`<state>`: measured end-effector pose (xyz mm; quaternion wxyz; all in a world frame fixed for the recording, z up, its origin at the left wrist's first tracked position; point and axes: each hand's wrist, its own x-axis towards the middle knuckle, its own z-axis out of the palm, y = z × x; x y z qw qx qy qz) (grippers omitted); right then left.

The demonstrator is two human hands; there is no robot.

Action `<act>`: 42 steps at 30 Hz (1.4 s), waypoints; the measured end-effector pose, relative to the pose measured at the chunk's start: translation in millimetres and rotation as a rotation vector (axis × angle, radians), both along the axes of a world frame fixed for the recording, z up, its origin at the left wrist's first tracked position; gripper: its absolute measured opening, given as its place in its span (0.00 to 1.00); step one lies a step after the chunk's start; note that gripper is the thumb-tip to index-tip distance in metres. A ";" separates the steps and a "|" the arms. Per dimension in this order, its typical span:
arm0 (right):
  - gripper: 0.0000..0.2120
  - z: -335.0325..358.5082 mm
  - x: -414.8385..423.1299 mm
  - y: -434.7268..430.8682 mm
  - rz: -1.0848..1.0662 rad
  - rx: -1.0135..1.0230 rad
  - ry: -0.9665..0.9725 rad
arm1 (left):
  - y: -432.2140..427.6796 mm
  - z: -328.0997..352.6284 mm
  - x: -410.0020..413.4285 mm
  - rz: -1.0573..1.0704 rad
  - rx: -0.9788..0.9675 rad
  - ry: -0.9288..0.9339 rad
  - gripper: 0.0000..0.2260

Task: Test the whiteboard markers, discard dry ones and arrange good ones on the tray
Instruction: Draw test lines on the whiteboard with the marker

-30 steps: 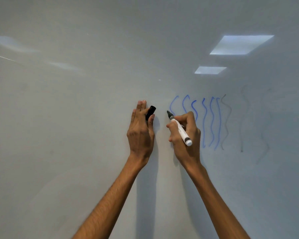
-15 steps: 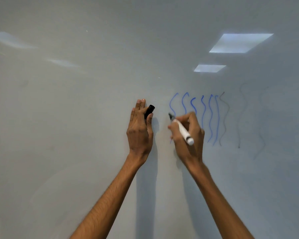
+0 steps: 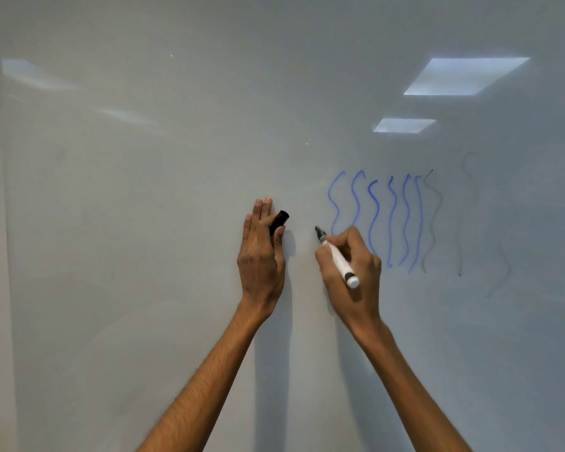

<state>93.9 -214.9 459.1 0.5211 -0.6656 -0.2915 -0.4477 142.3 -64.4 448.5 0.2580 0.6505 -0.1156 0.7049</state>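
One whiteboard marker [image 3: 338, 261], gripped by the right hand [image 3: 366, 265], points up-left toward the left hand [image 3: 261, 256], which pinches the black cap [image 3: 279, 221].

The left hand [image 3: 261, 256] lies flat against the whiteboard [image 3: 128, 223], with the cap [image 3: 279, 221] pinched between its thumb and forefinger. The right hand [image 3: 353, 265], just to its right, holds the marker [image 3: 338, 259]. The marker tip points up-left, between the hands. The wavy lines [image 3: 392, 220] run above and right of the right hand.

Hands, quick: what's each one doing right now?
Left hand: thumb pinches the black cap, fingers straight.
Right hand: grips the uncapped marker, tip toward the whiteboard.
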 end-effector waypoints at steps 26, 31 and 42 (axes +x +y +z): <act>0.03 -43.7 -11.0 -8.8 0.246 0.107 0.246 | 3.8 -55.3 -18.1 -0.023 0.033 0.147 0.14; 0.04 -62.9 -20.3 -22.8 0.447 0.280 0.385 | -5.8 -113.6 -47.5 -0.032 0.085 0.188 0.13; 0.05 -139.8 -23.5 -45.1 0.412 0.199 0.625 | -33.7 -188.8 -79.8 -0.065 0.148 0.332 0.14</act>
